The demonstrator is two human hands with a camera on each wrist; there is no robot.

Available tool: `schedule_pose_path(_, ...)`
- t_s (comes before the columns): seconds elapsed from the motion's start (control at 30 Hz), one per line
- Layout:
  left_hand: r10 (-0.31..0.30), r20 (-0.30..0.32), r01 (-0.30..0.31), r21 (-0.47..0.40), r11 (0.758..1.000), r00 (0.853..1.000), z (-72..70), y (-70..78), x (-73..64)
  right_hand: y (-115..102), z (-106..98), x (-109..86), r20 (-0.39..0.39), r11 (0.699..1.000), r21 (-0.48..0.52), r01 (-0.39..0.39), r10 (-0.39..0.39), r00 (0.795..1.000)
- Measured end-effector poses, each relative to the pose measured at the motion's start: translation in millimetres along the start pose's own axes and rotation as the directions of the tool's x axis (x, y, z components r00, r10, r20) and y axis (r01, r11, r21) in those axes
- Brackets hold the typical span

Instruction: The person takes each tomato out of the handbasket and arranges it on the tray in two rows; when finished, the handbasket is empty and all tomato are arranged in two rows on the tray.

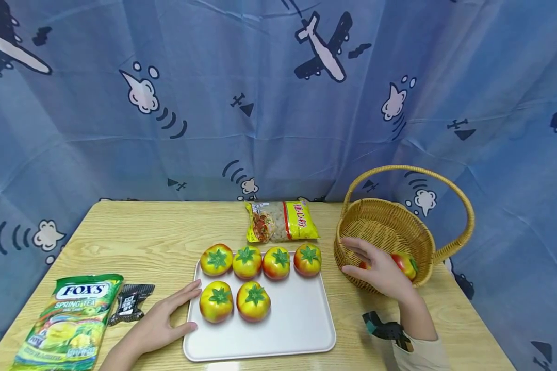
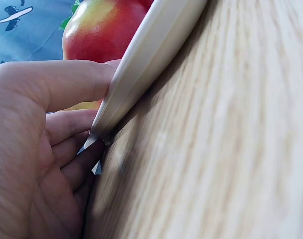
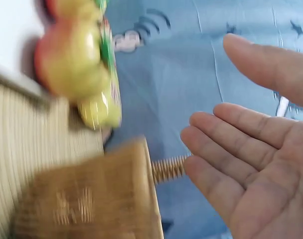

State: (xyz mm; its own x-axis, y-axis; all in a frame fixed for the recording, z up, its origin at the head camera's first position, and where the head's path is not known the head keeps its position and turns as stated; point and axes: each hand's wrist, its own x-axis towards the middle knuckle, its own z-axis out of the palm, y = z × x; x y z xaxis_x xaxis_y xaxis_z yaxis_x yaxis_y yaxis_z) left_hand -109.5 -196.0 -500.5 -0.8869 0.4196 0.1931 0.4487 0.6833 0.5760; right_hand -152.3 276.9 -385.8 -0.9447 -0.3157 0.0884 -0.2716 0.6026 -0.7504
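My left hand rests at the left edge of a white tray, thumb and fingertips touching its rim. Several shiny yellow-and-red tomatoes with green star-shaped leaves are on the tray, a row of them along the far edge and two in front. My right hand is over the near side of a wicker basket, fingers extended and palm bare in the right wrist view. Inside the basket lies a red tomato, partly hidden by that hand; a bit of red shows between the fingers.
A yellow pasta bag lies behind the tray. At the left are a green FOX'S candy bag and a small black packet. The basket's tall handle arches above it. A blue curtain hangs behind the table.
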Motion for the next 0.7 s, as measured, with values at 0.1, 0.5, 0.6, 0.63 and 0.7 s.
schedule_pose_path(0.1, -0.005, 0.002, 0.005, -0.002, 1.000, 1.000, -0.1, -0.1, -0.2, 10, -16, -8.3, -0.031, 0.999, -0.031, -0.027, 0.026, 0.999)
schedule_pose_path(0.5, -0.039, 0.033, 0.040, -0.026, 0.999, 0.999, 0.4, -1.4, -0.2, 43, -72, -33.5, -0.064, 0.975, -0.132, -0.181, 0.174, 0.983)
schedule_pose_path(0.6, -0.040, 0.033, 0.041, -0.024, 0.999, 0.999, 0.5, -2.1, -0.1, 49, -81, -35.0, -0.046, 0.971, -0.137, -0.194, 0.190, 0.981)
schedule_pose_path(0.63, -0.040, 0.034, 0.041, -0.025, 0.999, 0.999, 0.5, -2.2, -0.1, 51, -83, -35.2, -0.040, 0.970, -0.142, -0.197, 0.193, 0.980)
schedule_pose_path(0.7, -0.043, 0.035, 0.044, -0.026, 0.999, 0.998, 0.6, -2.5, -0.2, 55, -87, -34.6, -0.024, 0.968, -0.151, -0.201, 0.199, 0.980)
